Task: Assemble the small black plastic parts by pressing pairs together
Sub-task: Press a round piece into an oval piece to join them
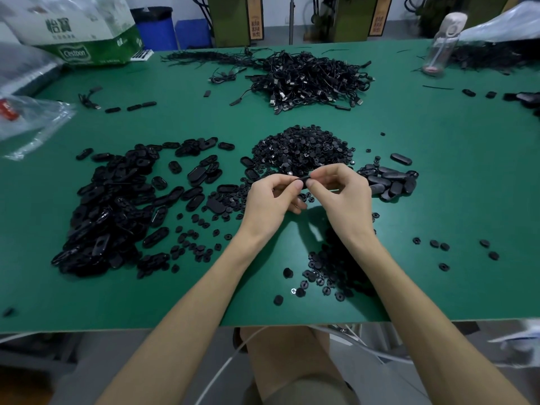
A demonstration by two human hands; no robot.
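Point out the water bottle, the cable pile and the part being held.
water bottle (439, 49), head view, clear body.
cable pile (309, 80), head view, middle of heap.
held part (304, 179), head view, black edge.

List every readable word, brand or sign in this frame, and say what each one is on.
"Cestbon": oval logo on the green-and-white carton at far left.
Large Chinese characters on the white upper part of the same carton: too blurred to read surely.
Brown vertical signs at the back: characters too blurred to read.

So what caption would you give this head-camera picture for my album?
Left hand and right hand pinch one small black part above a green table heaped with plastic pieces.
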